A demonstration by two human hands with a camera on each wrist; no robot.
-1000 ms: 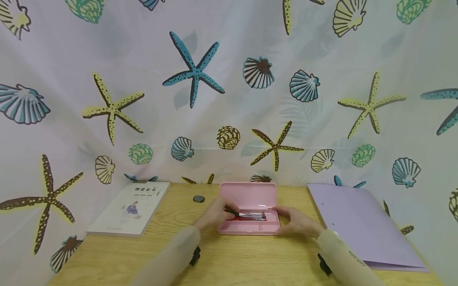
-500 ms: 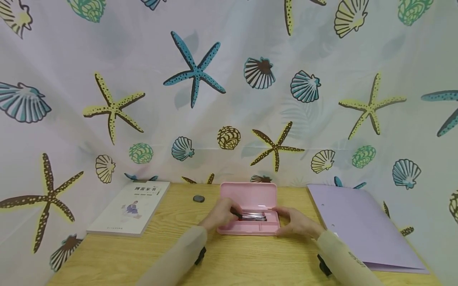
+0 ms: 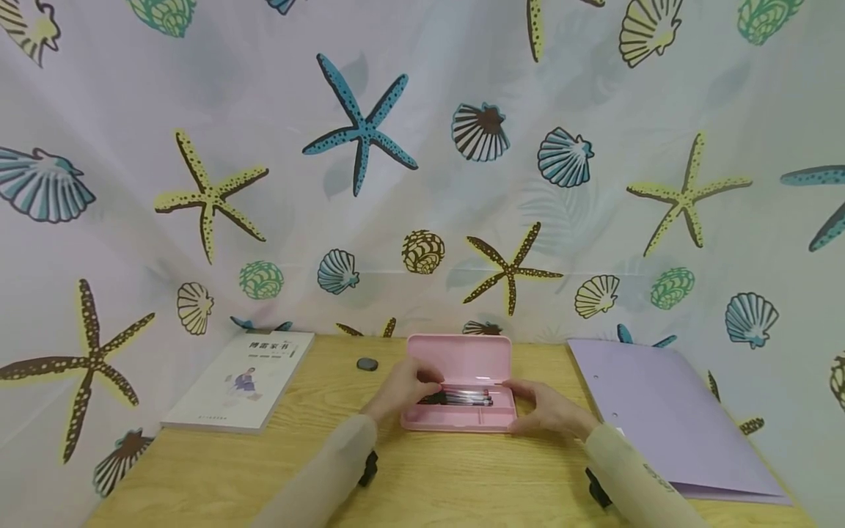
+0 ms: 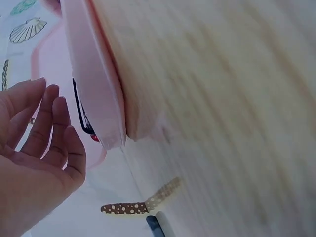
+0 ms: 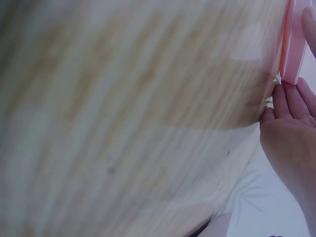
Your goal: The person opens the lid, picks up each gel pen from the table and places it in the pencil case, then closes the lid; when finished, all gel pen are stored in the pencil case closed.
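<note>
A pink pencil case (image 3: 441, 419) lies on the table with its lid (image 3: 460, 357) raised at the back. Several pens (image 3: 467, 397) with clear barrels rest together in its rear compartment. My left hand (image 3: 401, 390) hovers over the case's left end, beside the pens' dark ends. In the left wrist view, that hand's fingers (image 4: 55, 126) are loosely bent and hold nothing. At the other end, my right hand (image 3: 546, 409) holds the case between thumb and fingers. The right wrist view shows fingertips touching the pink case (image 5: 295, 44).
A white book (image 3: 239, 381) lies at the left of the wooden table (image 3: 455, 480). Behind my left hand is a small dark oval object (image 3: 367, 364). A lilac folder (image 3: 667, 418) covers the right side. A patterned curtain (image 3: 422, 183) hangs behind.
My left hand has let go of the pens, which now lie in the rear compartment, and its fingers have lifted slightly. The right hand stays on the case's right end.
</note>
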